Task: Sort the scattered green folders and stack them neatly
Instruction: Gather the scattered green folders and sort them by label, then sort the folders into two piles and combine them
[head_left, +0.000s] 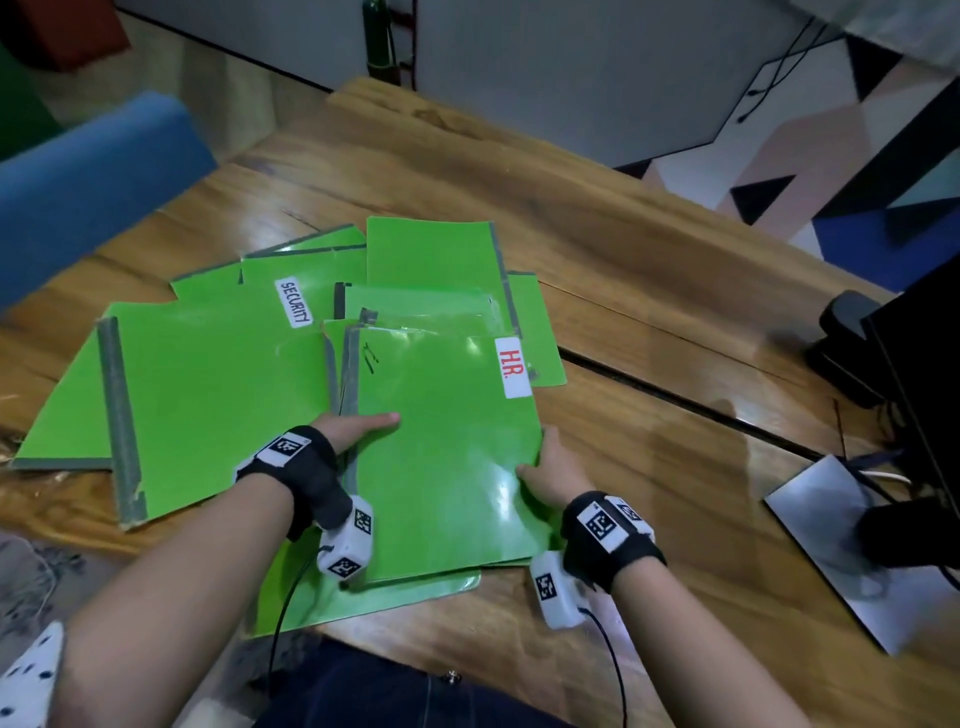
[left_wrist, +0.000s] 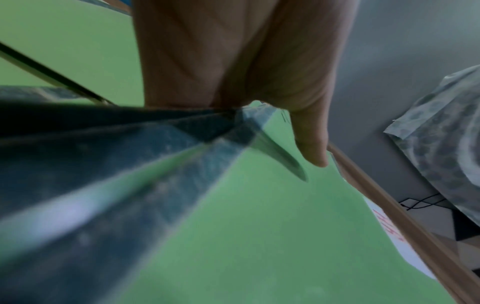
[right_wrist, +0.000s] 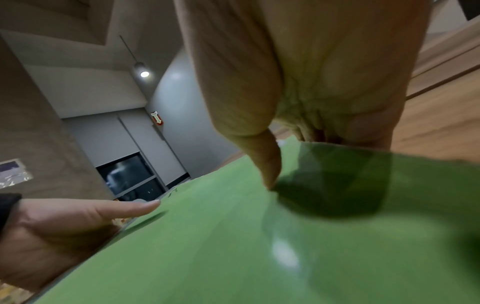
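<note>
Both hands on the H.R. folder (head_left: 447, 447), lower centre of the head view, lying on top of at least one other green folder whose rounded corner shows below it near the counter (head_left: 649, 322) edge. Left hand (head_left: 348, 431) grips the spine edge: thumb laid flat on the cover, fingers tucked under, confirmed in the left wrist view, where the thumb (left_wrist: 311, 144) presses the green face beside the grey binding tape. Right hand (head_left: 550, 467) pinches the opposite, open edge, thumb on top, fingers beneath; the right wrist view shows the thumb (right_wrist: 265, 164) pressing the glossy cover. Remaining green folders (head_left: 218, 374) fan out unsorted across centre and left of frame, including the SECURITY folder (head_left: 296, 304) at upper centre and one more poking out at right under the H.R. label. Judgement: stack barely begun. Risks: covers are glossy, so a squared stack may slide when the next folder is dropped on. The lowest folder sits close to the near counter edge and could be nudged off toward the lap. Overlaps are tangled, so lifting one may drag its neighbours. The taped spine at lower left looks frayed and may catch. Whether any folder holds loose papers cannot be told.
</note>
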